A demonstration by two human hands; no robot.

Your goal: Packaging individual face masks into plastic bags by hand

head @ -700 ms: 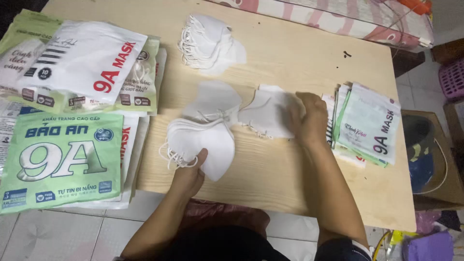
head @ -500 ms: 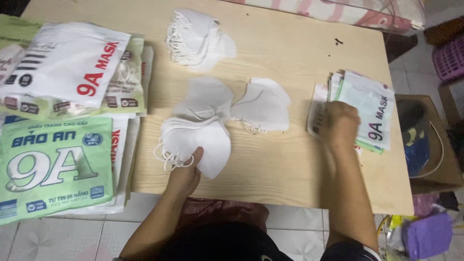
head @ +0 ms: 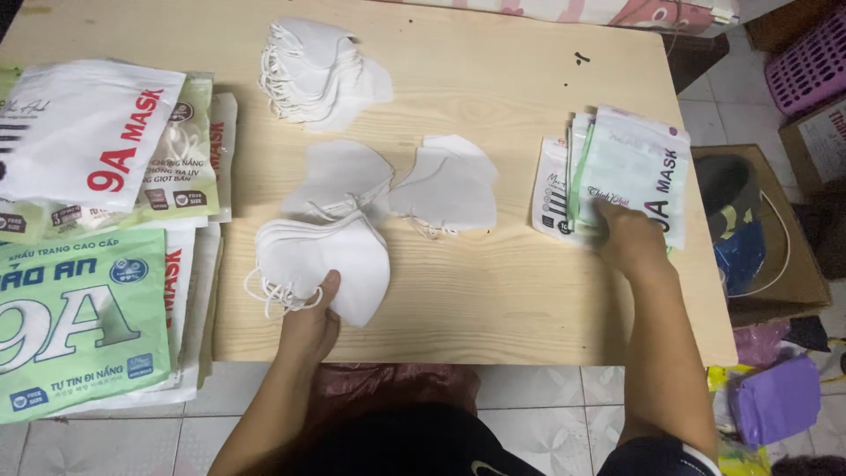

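Since the earlier frames my right hand has left the loose masks mid-table and now rests, fingers curled, on the pouch stack at the right edge of the table. That stack lies directly ahead of the grip, long axis running away from me. My left hand pinches the mask bundle at the near edge, ear loops pointing left.

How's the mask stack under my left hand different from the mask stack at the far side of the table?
The near mask stack lies at the table's front edge with the left hand gripping it; the far mask stack sits untouched. The near stack's ear loops spill left toward the packets; the far one's bunch along its upper left. Both are white folded masks.
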